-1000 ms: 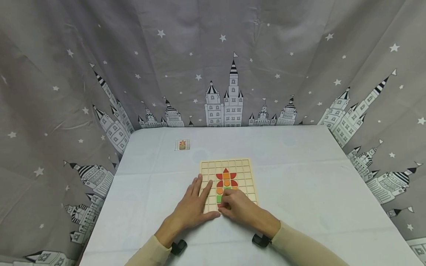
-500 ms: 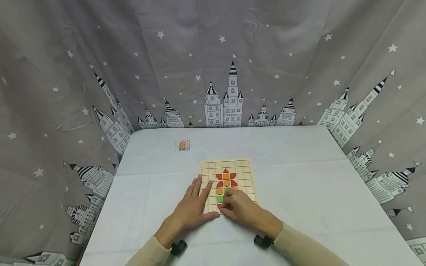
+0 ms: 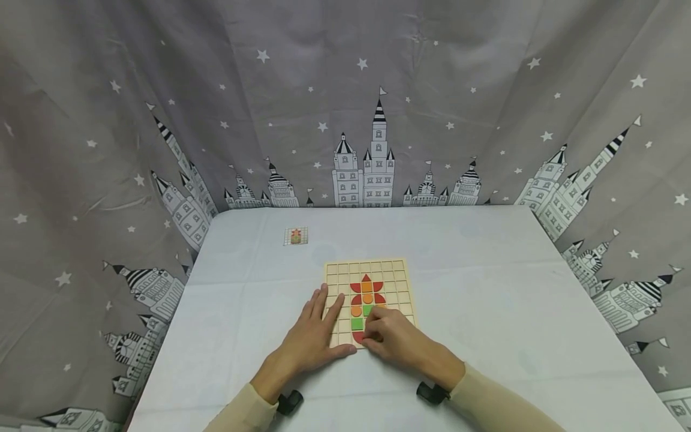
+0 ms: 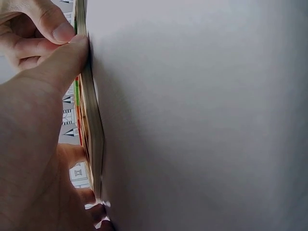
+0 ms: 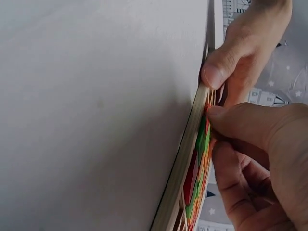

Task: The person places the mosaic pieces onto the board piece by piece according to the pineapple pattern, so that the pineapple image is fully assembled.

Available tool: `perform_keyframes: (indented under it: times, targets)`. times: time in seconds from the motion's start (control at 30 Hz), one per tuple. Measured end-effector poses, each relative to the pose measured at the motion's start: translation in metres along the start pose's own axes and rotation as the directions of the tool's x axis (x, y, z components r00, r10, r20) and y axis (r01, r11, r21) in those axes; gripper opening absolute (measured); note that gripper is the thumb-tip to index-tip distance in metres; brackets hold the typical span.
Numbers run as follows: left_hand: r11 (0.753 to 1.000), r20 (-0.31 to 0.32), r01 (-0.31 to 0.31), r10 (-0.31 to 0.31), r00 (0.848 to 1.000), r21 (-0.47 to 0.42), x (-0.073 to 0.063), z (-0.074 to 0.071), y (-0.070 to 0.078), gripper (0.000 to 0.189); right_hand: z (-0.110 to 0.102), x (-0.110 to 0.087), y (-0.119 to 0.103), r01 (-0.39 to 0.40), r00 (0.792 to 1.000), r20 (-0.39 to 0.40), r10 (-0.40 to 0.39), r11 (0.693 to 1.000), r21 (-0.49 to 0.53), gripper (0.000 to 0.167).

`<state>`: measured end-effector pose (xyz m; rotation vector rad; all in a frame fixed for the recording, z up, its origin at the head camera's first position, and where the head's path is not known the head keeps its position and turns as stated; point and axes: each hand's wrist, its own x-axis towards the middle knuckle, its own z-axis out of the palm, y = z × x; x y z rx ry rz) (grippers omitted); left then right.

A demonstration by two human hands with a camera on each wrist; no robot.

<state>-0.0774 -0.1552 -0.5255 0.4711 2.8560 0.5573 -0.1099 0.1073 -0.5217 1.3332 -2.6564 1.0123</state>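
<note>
A pale wooden grid board (image 3: 399, 294) lies on the white table, with flat red, orange and green tiles forming a flower-like figure on it. My left hand (image 3: 310, 339) is spread over the board's left side, thumb at the front edge. Bent over the lower rows, my right hand (image 3: 396, 336) keeps its thumb and fingertips low against the tiles. Beside those fingertips are a red curved tile (image 3: 358, 337) and a green square tile (image 3: 357, 324). In the right wrist view, the right thumb (image 5: 221, 115) touches the tile edges; I cannot tell if a tile is pinched.
A small picture card (image 3: 296, 236) showing a similar figure on a grid lies farther back on the left. Behind the table (image 3: 486, 258) hangs a grey curtain (image 3: 302, 78) printed with castles and stars. Black wrist cameras (image 3: 290, 402) are strapped below both hands.
My right hand has slid slightly to the right along the board's front rows, uncovering more of the red curved tile and the green square tiles. The left hand has stayed in place.
</note>
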Motion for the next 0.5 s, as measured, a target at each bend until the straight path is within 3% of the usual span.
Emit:
perform_keyframes:
  times: [0.3, 0.5]
  targets:
    - [1.0, 0.014, 0.015, -0.015, 1.0, -0.005, 0.001, -0.001, 0.0, 0.117, -0.023, -0.007, 0.017, -0.048, 0.993, -0.11, 0.049, 0.999, 0.012, 0.006]
    - [0.999, 0.013, 0.015, -0.014, 1.0, -0.03, 0.001, -0.003, -0.001, 0.119, -0.035, -0.017, 0.034, -0.031, 0.976, -0.218, 0.029, 0.999, -0.007, 0.011]
